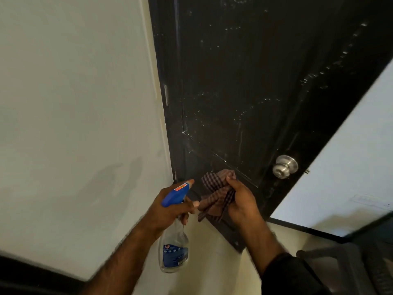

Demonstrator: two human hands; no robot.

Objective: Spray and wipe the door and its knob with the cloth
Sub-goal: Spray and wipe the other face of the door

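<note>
Leftmost, lower centre of the frame: left hand (pixel 170 206), grip curled round a blue-headed spray bottle (pixel 174 241), nozzle toward the door. Beside it, right hand (pixel 241 201) clutching a bunched checked cloth (pixel 217 192). Black door (pixel 244 81), droplet-speckled, fills upper centre; steel knob (pixel 285 166) centre right.

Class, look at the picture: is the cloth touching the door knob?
No. The right hand holds the cloth bunched low on the door, well to the left of the knob.

Bare left forearm (pixel 125 250) — right arm in a dark sleeve (pixel 285 271) at the wrist.
</note>
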